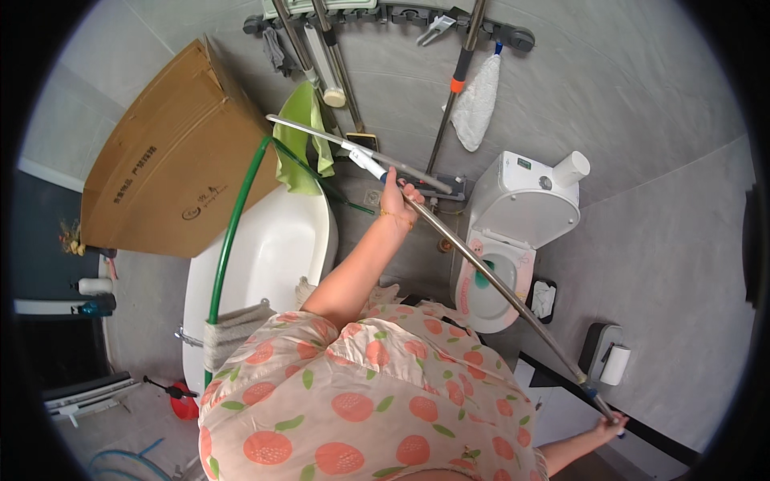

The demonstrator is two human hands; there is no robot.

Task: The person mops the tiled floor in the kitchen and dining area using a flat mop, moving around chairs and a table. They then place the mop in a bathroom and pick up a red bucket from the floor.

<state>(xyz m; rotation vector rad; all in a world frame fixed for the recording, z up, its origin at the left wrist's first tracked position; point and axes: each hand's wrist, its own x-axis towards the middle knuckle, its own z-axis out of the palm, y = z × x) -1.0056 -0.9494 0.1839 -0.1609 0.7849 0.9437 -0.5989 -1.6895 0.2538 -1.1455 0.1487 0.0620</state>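
Note:
My left hand (402, 195) is wrapped around the upper end of a long metal pole (481, 264), just below its white joint. That pole carries a squeegee-like head (361, 153), a long thin bar tilted down to the right. At the pole's far end, low on the right, my right hand (612, 424) grips the tip. The pole slants across the front of a white toilet (496, 282) with its lid up. Behind the head's left half hangs a light green cloth (295, 138).
A large cardboard box (174, 162) rests on the white bathtub (271, 240). A green tube frame (231, 228) with a grey towel (240, 327) stands beside it. Mops and brushes hang from a wall rack (397, 15). A paper roll (571, 168) lies on the toilet tank.

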